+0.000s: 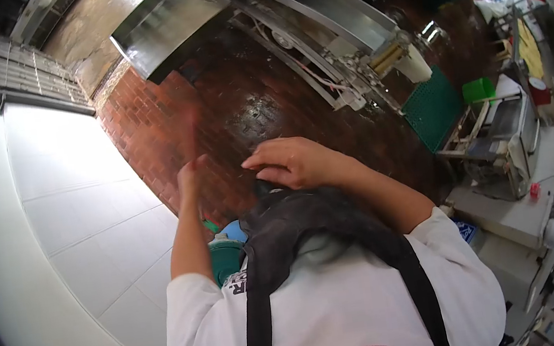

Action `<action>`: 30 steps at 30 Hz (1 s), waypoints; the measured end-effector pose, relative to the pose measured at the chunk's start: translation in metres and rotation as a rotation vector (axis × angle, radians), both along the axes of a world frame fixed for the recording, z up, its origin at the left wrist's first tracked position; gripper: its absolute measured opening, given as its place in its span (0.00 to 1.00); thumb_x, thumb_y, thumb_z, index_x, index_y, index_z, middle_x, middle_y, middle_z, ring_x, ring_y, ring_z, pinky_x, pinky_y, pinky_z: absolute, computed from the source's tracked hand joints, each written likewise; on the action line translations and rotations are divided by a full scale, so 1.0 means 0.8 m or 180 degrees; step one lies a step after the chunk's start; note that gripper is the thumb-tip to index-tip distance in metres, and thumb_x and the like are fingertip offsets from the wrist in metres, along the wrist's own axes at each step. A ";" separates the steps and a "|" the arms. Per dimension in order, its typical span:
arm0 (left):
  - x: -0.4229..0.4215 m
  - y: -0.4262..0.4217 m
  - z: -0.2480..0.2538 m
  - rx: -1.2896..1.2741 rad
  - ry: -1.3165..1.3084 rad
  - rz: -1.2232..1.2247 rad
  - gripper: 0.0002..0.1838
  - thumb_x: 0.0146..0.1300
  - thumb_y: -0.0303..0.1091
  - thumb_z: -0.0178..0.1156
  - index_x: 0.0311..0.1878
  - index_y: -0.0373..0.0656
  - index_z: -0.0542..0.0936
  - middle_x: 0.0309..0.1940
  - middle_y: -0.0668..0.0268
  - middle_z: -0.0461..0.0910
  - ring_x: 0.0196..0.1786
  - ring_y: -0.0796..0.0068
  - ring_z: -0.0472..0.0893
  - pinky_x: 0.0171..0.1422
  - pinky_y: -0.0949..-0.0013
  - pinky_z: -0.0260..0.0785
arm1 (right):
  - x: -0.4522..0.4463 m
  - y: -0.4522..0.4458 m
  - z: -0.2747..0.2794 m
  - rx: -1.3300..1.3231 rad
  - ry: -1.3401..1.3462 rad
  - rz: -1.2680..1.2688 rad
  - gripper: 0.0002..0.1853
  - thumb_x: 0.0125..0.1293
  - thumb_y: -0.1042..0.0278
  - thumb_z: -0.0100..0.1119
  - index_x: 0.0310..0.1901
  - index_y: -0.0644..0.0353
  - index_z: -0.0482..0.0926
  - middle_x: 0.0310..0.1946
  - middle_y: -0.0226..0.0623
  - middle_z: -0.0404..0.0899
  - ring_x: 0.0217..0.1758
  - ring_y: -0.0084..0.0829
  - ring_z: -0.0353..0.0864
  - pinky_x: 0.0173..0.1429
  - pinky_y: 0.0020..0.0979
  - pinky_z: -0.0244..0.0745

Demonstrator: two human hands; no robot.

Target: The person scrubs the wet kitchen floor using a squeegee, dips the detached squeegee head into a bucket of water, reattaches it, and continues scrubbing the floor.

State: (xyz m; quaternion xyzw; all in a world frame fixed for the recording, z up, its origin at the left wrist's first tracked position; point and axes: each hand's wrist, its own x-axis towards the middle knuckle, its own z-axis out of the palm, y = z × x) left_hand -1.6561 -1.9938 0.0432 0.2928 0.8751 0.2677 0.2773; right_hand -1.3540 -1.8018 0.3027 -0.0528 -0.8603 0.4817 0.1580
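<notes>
Honestly, my right hand (291, 161) is half-open, seemingly empty, by the apron (313, 211) (left hand (189, 176) blurry, can't tell); shiny brick floor (252, 117), step carefully.

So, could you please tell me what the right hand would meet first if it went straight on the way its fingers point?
Most likely the left hand, since the right hand points across toward it; depth is unclear, so it could pass by.

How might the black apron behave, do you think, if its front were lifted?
The black apron probably flops, given its creased, bunched fabric. It would likely fall back, not slide off, since straps run up the white shirt.
</notes>
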 end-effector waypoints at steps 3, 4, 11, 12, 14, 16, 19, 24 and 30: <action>0.167 0.148 0.019 0.1238 -0.1023 -0.1516 0.16 0.64 0.44 0.62 0.47 0.43 0.86 0.40 0.54 0.87 0.42 0.56 0.86 0.49 0.58 0.76 | 0.046 0.018 0.021 0.0867 0.0476 -0.0659 0.18 0.66 0.67 0.64 0.56 0.59 0.80 0.51 0.42 0.81 0.59 0.45 0.79 0.65 0.42 0.73; 0.219 0.179 0.015 0.1880 0.0192 -0.2205 0.15 0.64 0.42 0.60 0.45 0.44 0.86 0.40 0.52 0.87 0.43 0.52 0.86 0.50 0.55 0.77 | 0.063 0.027 0.022 0.1187 0.0496 -0.0958 0.19 0.65 0.67 0.64 0.57 0.59 0.80 0.53 0.43 0.80 0.61 0.46 0.77 0.68 0.44 0.71; 0.438 0.277 0.009 0.0434 0.0134 -0.3521 0.12 0.55 0.41 0.67 0.36 0.42 0.84 0.34 0.52 0.85 0.44 0.46 0.85 0.51 0.45 0.75 | 0.286 0.065 -0.049 0.1287 -0.3192 -0.2283 0.14 0.66 0.62 0.57 0.47 0.62 0.79 0.46 0.47 0.82 0.55 0.48 0.81 0.63 0.49 0.72; 0.456 0.284 0.002 0.0471 0.0275 -0.3687 0.12 0.54 0.41 0.68 0.35 0.41 0.83 0.34 0.53 0.85 0.43 0.46 0.85 0.50 0.45 0.75 | 0.318 0.061 -0.073 0.1262 -0.3414 -0.2430 0.12 0.66 0.63 0.53 0.42 0.61 0.81 0.40 0.47 0.85 0.47 0.47 0.85 0.58 0.49 0.77; 0.501 0.286 -0.012 0.0568 0.0226 -0.3960 0.13 0.55 0.43 0.69 0.34 0.43 0.84 0.33 0.54 0.85 0.43 0.48 0.85 0.49 0.45 0.75 | 0.354 0.053 -0.081 0.0561 -0.4089 -0.2361 0.13 0.68 0.61 0.54 0.42 0.60 0.83 0.40 0.47 0.86 0.47 0.45 0.87 0.52 0.47 0.81; 0.543 0.286 -0.013 0.0677 0.0187 -0.4068 0.13 0.55 0.46 0.69 0.34 0.46 0.84 0.33 0.56 0.85 0.42 0.51 0.85 0.47 0.47 0.75 | 0.392 0.057 -0.076 0.0364 -0.4496 -0.2052 0.18 0.71 0.51 0.57 0.42 0.59 0.83 0.37 0.47 0.86 0.46 0.48 0.86 0.48 0.50 0.81; 0.585 0.288 -0.023 0.0365 -0.0131 -0.4413 0.14 0.53 0.46 0.70 0.34 0.46 0.84 0.32 0.58 0.85 0.43 0.53 0.85 0.50 0.47 0.74 | 0.455 0.056 -0.099 -0.0222 -0.4627 -0.1783 0.22 0.72 0.47 0.56 0.43 0.61 0.82 0.39 0.53 0.85 0.44 0.46 0.87 0.47 0.49 0.79; 0.609 0.269 -0.084 -0.0022 -0.0550 -0.4888 0.15 0.56 0.49 0.69 0.38 0.49 0.87 0.40 0.61 0.86 0.54 0.59 0.81 0.63 0.37 0.63 | 0.426 0.051 -0.099 -0.2351 -0.4985 -0.1907 0.23 0.76 0.48 0.51 0.55 0.63 0.75 0.41 0.54 0.85 0.38 0.51 0.87 0.39 0.49 0.81; 0.509 0.282 -0.143 -0.0174 0.0125 -0.4779 0.11 0.56 0.43 0.64 0.40 0.51 0.87 0.40 0.66 0.84 0.55 0.60 0.78 0.68 0.25 0.54 | 0.358 0.033 -0.203 -0.2129 -0.4639 -0.2037 0.23 0.77 0.47 0.46 0.58 0.58 0.74 0.44 0.58 0.83 0.47 0.58 0.84 0.47 0.54 0.79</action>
